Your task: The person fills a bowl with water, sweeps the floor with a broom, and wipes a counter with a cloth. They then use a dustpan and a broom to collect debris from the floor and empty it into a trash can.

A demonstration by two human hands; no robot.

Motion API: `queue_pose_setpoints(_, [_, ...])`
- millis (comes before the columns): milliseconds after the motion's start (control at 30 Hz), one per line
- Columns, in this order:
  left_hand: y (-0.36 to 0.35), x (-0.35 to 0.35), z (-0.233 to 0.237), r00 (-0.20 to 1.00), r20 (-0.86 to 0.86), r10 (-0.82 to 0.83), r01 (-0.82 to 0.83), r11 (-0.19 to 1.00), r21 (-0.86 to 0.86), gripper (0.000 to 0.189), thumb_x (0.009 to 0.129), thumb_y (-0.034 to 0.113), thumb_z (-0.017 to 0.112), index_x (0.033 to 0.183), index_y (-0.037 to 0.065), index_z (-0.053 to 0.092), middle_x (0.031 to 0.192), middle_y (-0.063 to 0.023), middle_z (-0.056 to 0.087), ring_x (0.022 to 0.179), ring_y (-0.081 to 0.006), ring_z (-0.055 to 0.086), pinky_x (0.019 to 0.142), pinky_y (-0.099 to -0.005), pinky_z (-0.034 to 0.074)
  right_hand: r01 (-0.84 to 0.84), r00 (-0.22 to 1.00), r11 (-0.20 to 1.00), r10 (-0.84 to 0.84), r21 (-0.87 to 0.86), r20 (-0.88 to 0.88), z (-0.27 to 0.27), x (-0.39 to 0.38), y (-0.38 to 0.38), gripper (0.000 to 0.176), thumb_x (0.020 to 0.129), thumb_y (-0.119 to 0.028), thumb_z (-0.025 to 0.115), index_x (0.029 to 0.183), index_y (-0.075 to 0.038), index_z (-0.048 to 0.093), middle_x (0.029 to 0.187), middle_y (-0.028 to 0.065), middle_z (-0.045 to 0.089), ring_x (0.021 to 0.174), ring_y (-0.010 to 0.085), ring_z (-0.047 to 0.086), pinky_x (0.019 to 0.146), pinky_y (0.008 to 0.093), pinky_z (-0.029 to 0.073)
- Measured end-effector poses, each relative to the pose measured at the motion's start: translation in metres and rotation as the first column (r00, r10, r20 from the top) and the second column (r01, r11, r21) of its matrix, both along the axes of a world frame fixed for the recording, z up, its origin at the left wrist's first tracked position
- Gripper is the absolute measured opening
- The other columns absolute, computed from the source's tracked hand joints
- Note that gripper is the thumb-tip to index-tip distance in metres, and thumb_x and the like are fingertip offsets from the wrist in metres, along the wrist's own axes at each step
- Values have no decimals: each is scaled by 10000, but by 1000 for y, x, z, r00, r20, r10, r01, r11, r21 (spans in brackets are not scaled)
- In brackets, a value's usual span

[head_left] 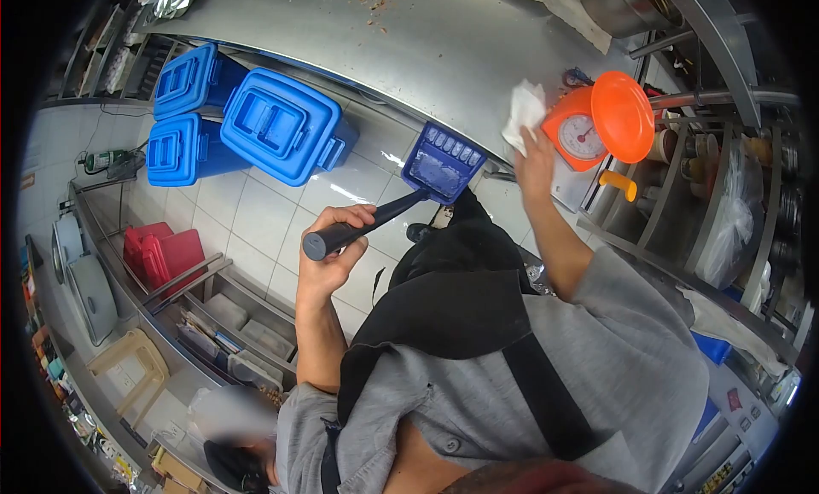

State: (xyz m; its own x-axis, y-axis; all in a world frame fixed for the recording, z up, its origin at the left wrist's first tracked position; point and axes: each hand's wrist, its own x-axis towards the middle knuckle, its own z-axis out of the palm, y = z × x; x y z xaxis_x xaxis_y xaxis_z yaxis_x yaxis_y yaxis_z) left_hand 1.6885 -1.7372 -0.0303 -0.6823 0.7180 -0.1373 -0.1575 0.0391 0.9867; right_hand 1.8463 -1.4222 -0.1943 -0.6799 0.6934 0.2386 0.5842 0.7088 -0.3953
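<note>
holding on tight, the left hand [328, 251] has its fingers curled around the thick black round handle [375, 221]. at the far end of this handle is the dark blue square plastic dustpan [439, 174], in the middle of the scene, by the near edge of the long shiny metal table [409, 46]. i cannot tell if the pan touches the table.

the right hand [535, 165] is farther right, with its fingers on the crumpled white cloth [525, 110] on the table. i cannot tell if they grip the cloth or only press it.

just right of the cloth is the bright orange plastic scale [580, 136] with a round dial. little brown crumbs [380, 1] lie on the far part of the table. to the left, three blue plastic bins with lids [277, 123] stand on the pale tile floor [264, 204].
</note>
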Motion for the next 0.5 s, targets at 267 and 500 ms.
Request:
queue_pose_setpoints(267, [5,0,10,1000,-28,10,-9,999,34,260,695,-164,523,888,10,522,933,-120,597,1044,-285,559,936,-412,408,-31,995,999,27,-45,-94,48,-81,8,405,777,-186,643,1156,-60,576,1205,178,521,1127,345,464,956,423,373])
queue_pose_setpoints(500, [4,-1,4,998,-36,50,-50,999,8,293,672,-175,517,898,12,515,944,-129,587,1064,-307,547,949,-422,393,-311,920,914,221,261,323,43,3,88,182,817,-159,555,834,7,630,952,182,625,1006,289,549,955,419,367])
